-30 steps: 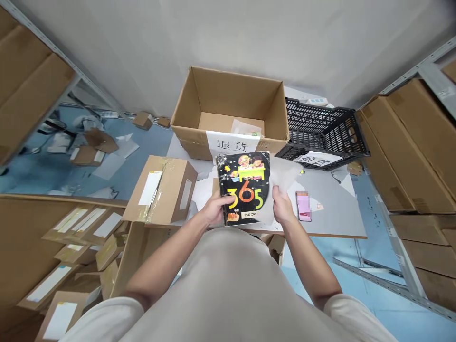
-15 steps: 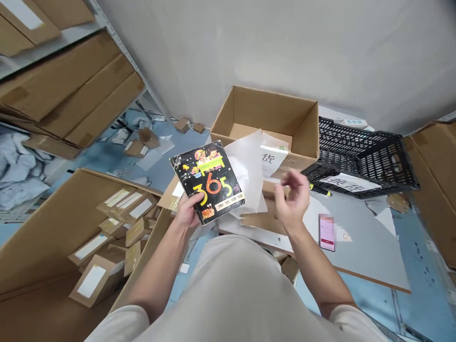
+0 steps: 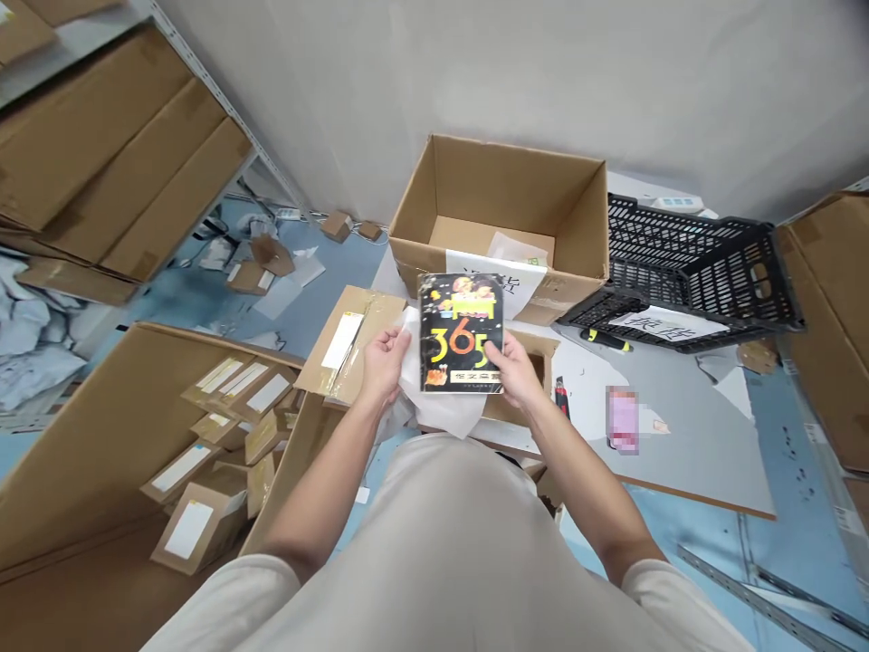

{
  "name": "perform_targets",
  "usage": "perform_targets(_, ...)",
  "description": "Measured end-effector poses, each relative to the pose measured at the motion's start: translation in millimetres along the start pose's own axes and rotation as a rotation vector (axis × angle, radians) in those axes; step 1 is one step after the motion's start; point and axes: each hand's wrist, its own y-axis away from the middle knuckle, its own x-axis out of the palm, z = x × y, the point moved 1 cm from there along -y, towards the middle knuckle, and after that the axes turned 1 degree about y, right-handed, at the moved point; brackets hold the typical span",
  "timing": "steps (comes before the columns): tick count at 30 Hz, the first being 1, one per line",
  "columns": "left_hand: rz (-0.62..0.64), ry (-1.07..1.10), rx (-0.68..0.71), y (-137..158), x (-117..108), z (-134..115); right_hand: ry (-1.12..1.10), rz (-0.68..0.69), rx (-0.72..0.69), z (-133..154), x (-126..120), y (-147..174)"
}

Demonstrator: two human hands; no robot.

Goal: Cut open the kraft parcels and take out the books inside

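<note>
A black book [image 3: 463, 349] with a large colourful "365" on its cover is in front of me, upright to my view. My right hand [image 3: 520, 373] is closed on its lower right edge, thumb on the cover. Behind and below the book hangs a thin white translucent sheet or bag [image 3: 444, 415]. My left hand [image 3: 384, 364] pinches the left edge of that white wrapping. An opened cardboard mailer [image 3: 516, 409] lies under the book, partly hidden.
A large open carton [image 3: 502, 195] with a paper sign stands behind the book. To its right are a black plastic crate [image 3: 699, 272], a yellow-black cutter [image 3: 606, 340], a red cutter [image 3: 561, 397] and a phone [image 3: 623, 419]. Left, a labelled flat box [image 3: 349, 340] and a big carton of parcels [image 3: 153, 349].
The book has passed from my left hand to my right and moved rightward, turning straighter. My left hand has taken the white wrapping's edge. The view has shifted slightly.
</note>
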Motion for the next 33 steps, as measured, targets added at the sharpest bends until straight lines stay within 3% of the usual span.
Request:
perform_targets(2,-0.029,-0.338,0.13,-6,-4,16,-0.018,-0.115,-0.068,3,-23,2)
perform_targets(5,0.126,-0.839,0.208,-6,-2,33,-0.02,-0.231,-0.166,12,-51,8)
perform_targets(7,0.182,-0.976,0.214,0,6,34,0.002,-0.276,-0.202,18,-62,13)
perform_targets(9,0.14,-0.891,0.282,10,19,24,0.031,-0.311,-0.228,20,-65,19)
perform_targets(11,0.206,-0.622,0.317,21,37,11,0.05,-0.33,-0.254,20,-62,23)
perform_targets(14,0.497,-0.163,0.131,35,63,-4,0.068,-0.326,-0.267,19,-54,26)
perform_targets(16,0.568,-0.002,-0.017,41,73,-7,0.086,-0.296,-0.275,24,-54,25)
perform_targets(21,0.511,0.072,-0.082,47,70,0,0.255,-0.336,-0.373,66,-78,9)
perform_targets(24,0.53,0.114,-0.197,51,64,8,0.382,-0.371,-0.338,84,-94,-3)
perform_targets(30,0.513,0.297,-0.393,58,62,10,0.283,-0.206,-0.187,89,-102,-3)
perform_targets(33,0.609,0.365,-0.499,60,66,6,0.242,-0.086,-0.195,92,-98,0)
